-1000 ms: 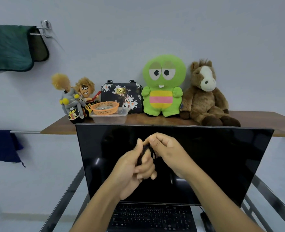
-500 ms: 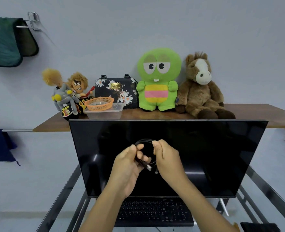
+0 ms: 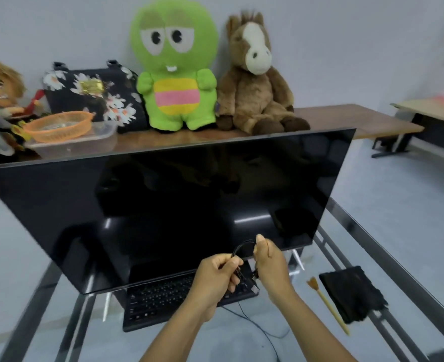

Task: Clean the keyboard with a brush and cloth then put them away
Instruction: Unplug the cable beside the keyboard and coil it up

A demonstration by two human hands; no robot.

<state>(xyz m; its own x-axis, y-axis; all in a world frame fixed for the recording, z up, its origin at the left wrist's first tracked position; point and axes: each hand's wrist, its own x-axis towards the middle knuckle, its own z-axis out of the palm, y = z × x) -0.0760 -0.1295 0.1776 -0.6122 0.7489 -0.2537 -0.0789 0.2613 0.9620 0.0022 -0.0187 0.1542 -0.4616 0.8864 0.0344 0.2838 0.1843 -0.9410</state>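
A black keyboard (image 3: 161,299) lies on the glass desk under the dark monitor. Its thin black cable (image 3: 243,250) is looped between my hands, just above the keyboard's right end. My left hand (image 3: 215,276) grips the coil, and my right hand (image 3: 270,267) grips the other side of it near the USB plug (image 3: 255,287). A yellow-handled brush (image 3: 328,305) lies on the glass to the right, with a black cloth (image 3: 351,293) beside it.
The large black monitor (image 3: 176,205) stands close behind my hands. Behind it a wooden shelf (image 3: 346,116) carries a green plush (image 3: 175,64), a brown horse plush (image 3: 255,74), a floral bag (image 3: 93,92) and an orange basket (image 3: 59,125). The desk's metal frame (image 3: 388,262) runs along the right.
My view has dropped and swung right, bringing the brush and cloth into sight. Both hands have lowered from in front of the screen to just above the keyboard, still holding the looped cable.
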